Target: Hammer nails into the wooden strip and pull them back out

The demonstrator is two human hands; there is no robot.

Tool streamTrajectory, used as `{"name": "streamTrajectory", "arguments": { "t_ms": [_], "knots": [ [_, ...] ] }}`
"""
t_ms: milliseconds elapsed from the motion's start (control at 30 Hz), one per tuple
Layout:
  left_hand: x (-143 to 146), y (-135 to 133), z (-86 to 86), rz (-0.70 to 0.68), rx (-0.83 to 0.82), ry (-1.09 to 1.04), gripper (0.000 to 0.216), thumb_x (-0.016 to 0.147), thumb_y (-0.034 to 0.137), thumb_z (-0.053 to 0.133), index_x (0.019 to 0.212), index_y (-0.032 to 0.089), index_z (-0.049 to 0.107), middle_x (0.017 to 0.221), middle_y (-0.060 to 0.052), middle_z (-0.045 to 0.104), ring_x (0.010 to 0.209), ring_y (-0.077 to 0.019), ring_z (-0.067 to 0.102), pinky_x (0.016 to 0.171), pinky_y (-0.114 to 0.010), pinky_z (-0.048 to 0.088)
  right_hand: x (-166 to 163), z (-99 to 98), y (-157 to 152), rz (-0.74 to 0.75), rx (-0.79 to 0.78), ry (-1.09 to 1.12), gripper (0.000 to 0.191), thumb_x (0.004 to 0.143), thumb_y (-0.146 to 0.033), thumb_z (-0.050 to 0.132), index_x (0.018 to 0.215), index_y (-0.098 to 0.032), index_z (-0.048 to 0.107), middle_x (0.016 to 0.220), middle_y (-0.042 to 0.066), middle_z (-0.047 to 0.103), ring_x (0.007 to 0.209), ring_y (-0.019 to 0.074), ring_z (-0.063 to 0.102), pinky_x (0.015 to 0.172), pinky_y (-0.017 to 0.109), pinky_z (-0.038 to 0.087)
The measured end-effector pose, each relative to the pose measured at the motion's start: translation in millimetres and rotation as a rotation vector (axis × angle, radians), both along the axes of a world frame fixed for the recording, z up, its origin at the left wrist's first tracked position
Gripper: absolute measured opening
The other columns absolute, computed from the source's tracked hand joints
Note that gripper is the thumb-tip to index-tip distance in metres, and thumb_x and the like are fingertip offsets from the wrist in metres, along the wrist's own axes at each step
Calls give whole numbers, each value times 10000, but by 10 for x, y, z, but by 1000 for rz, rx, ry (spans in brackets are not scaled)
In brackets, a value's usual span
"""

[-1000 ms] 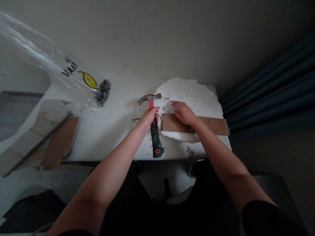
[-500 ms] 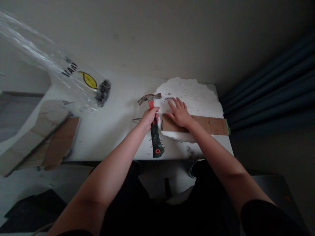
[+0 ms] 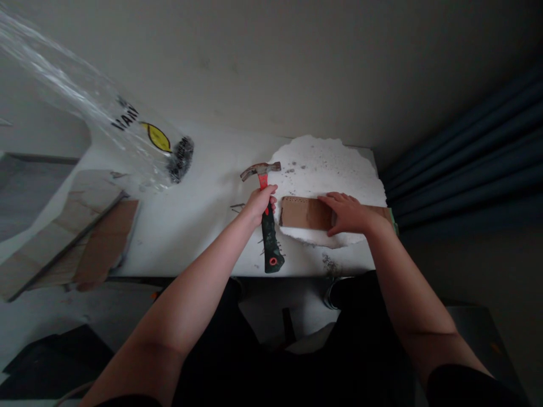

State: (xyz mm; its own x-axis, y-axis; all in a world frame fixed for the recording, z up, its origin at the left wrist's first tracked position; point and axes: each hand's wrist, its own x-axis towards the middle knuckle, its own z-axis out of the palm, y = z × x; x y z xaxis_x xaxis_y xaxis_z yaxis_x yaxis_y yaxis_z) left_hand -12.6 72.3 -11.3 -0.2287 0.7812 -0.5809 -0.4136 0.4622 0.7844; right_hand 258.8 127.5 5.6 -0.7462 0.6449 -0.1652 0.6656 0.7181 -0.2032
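My left hand (image 3: 259, 202) is closed around the red neck of a claw hammer (image 3: 267, 226). The hammer's metal head points up and left, and its black grip hangs toward the table's front edge. My right hand (image 3: 347, 212) lies flat, palm down, on a brown wooden strip (image 3: 303, 213). The strip rests across a ragged white foam slab (image 3: 326, 167) speckled with small holes. A row of tiny holes shows along the strip's left top edge.
The white table (image 3: 190, 220) carries a clear plastic bag (image 3: 139, 144) with a yellow label and a dark clump of nails. Wooden boards (image 3: 76, 237) lie at its left end. A few loose nails lie beside the hammer. Dark curtains (image 3: 466, 164) hang at right.
My right hand slid right along the strip, from its left end near the hammer to its middle. The left hand and hammer stayed almost still.
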Motion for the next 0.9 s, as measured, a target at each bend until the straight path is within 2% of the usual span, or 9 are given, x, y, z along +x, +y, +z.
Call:
{"name": "streamTrajectory", "arguments": {
  "t_ms": [133, 300, 533, 900],
  "knots": [
    [14, -11, 23, -8, 8, 11, 174, 823, 296, 604, 750, 195, 482, 447, 79, 419, 326, -69, 364, 370, -191, 314, 138, 63, -25, -47, -4, -45, 1015, 600, -381, 813, 1511, -274, 377, 1372, 154, 500, 1193, 400, 510, 965, 569, 450],
    [25, -17, 35, -5, 6, 22, 189, 798, 298, 633, 744, 199, 481, 455, 76, 428, 327, -71, 367, 368, -194, 317, 156, 128, -42, -10, 3, -44, 906, 627, -344, 786, 1470, -308, 455, 1267, 132, 544, 1075, 356, 559, 889, 508, 499],
    [23, -8, -6, 9, 17, 50, 150, 801, 283, 619, 766, 186, 511, 462, 78, 427, 345, -65, 376, 373, -183, 321, 177, 107, -9, 33, 56, -26, 827, 676, -359, 768, 1455, -314, 493, 1309, 135, 514, 1118, 361, 533, 934, 518, 470],
    [19, -10, -41, -6, 52, 44, 168, 779, 277, 626, 742, 196, 485, 470, 79, 428, 348, -68, 378, 369, -187, 326, 163, 81, 53, -6, 5, -13, 813, 683, -344, 779, 1447, -357, 502, 1351, 110, 503, 1170, 364, 507, 977, 533, 438]
  ]
}}
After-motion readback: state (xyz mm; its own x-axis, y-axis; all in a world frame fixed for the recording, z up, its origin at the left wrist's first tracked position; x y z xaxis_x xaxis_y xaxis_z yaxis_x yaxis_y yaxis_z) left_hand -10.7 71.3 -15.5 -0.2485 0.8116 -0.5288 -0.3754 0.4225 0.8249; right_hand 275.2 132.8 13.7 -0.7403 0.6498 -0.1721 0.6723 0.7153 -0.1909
